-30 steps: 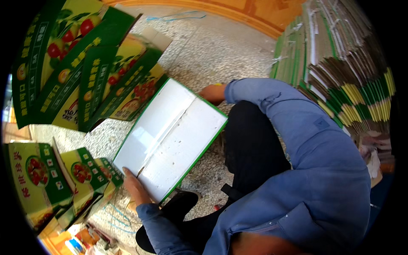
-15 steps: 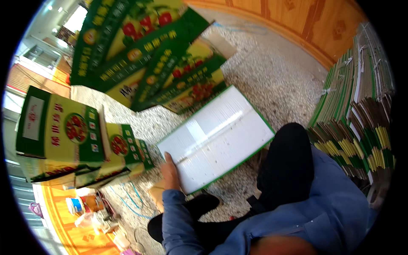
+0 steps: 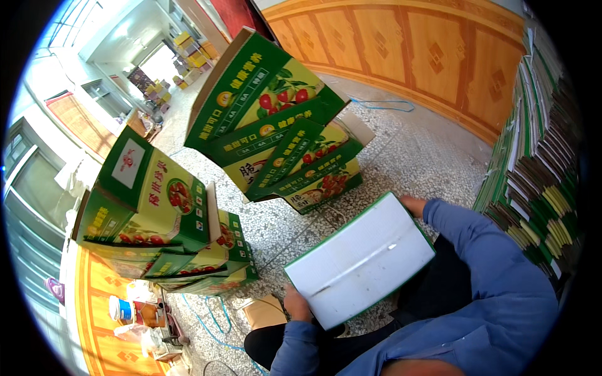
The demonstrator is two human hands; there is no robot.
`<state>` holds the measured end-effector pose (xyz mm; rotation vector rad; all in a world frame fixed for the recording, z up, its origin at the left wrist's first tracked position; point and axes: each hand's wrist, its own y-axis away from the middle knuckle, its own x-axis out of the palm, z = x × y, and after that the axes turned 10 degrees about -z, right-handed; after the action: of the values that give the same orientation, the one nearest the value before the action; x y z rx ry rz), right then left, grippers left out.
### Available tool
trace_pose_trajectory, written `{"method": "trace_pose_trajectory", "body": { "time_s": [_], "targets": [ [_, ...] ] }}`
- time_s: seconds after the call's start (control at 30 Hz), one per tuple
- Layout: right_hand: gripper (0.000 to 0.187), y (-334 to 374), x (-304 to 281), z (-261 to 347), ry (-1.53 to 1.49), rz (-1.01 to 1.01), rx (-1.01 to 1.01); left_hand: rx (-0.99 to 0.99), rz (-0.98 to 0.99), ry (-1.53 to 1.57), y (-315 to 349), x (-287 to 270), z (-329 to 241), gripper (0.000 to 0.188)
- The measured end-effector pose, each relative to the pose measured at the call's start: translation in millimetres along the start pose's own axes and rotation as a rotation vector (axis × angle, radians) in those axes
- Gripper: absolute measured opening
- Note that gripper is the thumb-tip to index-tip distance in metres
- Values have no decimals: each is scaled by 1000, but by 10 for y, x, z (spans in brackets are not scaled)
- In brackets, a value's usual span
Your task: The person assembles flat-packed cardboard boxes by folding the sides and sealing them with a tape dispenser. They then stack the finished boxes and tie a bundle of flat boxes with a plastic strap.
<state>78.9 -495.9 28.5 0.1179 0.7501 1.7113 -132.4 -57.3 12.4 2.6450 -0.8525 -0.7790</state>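
A cardboard carton lies across my lap, its white face up and green showing along its edges. A shiny seam runs lengthwise over that face. My left hand grips the near-left end, with the fingertips partly hidden by the carton. At the opposite end, my right hand holds the far corner, its fingers mostly out of sight beneath. Beyond the carton stands a leaning stack of nested green-and-yellow fruit boxes. Another nested stack of fruit boxes is to my left.
Flattened cartons are piled high at my right. Orange panelling lines the far wall. Blue strapping and a brown cardboard piece lie on the speckled floor. A white-and-blue tub stands among clutter at lower left.
My right hand, unseen before, now holds the carton's far end. The carton sits closer to my lap, and a pale patch across its seam no longer shows. The whole view has shifted.
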Motion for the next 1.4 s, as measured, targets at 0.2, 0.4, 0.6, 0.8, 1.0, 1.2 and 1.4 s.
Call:
{"method": "trace_pose_trajectory", "body": {
  "time_s": [0.2, 0.4, 0.6, 0.8, 1.0, 1.2, 1.4],
  "targets": [
    [55, 34, 363, -417, -113, 37, 42, -313, 554, 509, -401, -96, 21, 57],
    [57, 104, 360, -286, -513, 97, 33, -112, 600, 633, -261, -320, -229, 42],
    [61, 266, 463, -108, -918, 110, -126, 207, 455, 680, -270, -493, -343, 44],
    [69, 251, 568, -80, -642, -178, 45, -348, 276, 308, -407, -289, 32, 81],
    [54, 104, 682, -118, 479, -264, -437, -82, 293, 155, -111, -584, -700, 43],
    [31, -187, 669, -262, 706, -367, -482, 414, -271, 464, -383, -2186, -393, 34],
    [26, -234, 611, -327, 489, -320, -445, -86, -403, -233, -1152, -2252, 2117, 54]
  ]
}}
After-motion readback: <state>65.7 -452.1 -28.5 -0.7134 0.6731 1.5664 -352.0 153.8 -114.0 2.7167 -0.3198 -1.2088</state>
